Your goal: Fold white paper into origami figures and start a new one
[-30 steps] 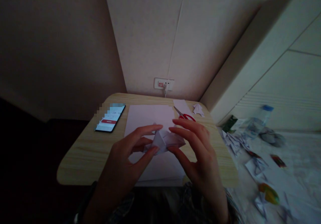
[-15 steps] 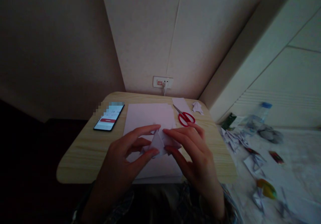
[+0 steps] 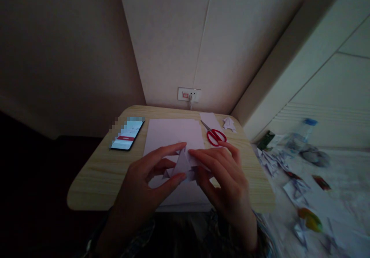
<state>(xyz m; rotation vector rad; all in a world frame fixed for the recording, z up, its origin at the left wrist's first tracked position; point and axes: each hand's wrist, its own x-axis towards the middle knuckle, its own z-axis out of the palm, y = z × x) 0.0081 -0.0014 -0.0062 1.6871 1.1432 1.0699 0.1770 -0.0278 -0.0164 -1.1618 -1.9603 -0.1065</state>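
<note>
A small piece of folded white paper (image 3: 181, 165), with a pointed triangular flap facing me, is held between both hands over a stack of white paper sheets (image 3: 173, 131). My left hand (image 3: 147, 177) pinches it, index finger at the tip and thumb at the lower edge. My right hand (image 3: 224, 177) grips its right side, index and middle fingers on top and the thumb below. Part of the folded paper is hidden behind the fingers. Just beyond my right hand lie red-handled scissors (image 3: 216, 136), partly on a white paper strip (image 3: 208, 118).
On the wooden table (image 3: 95, 185) a phone (image 3: 127, 134) lies at left and another folded paper figure (image 3: 229, 124) at back right. A wall socket (image 3: 189, 94) sits behind. To the right are a plastic bottle (image 3: 303, 133), folded papers (image 3: 268, 161) and a yellow-green item (image 3: 310, 219).
My right thumb has shifted slightly right and bends under the folded paper's right side. My left hand keeps its pinch. The whole view has moved slightly.
</note>
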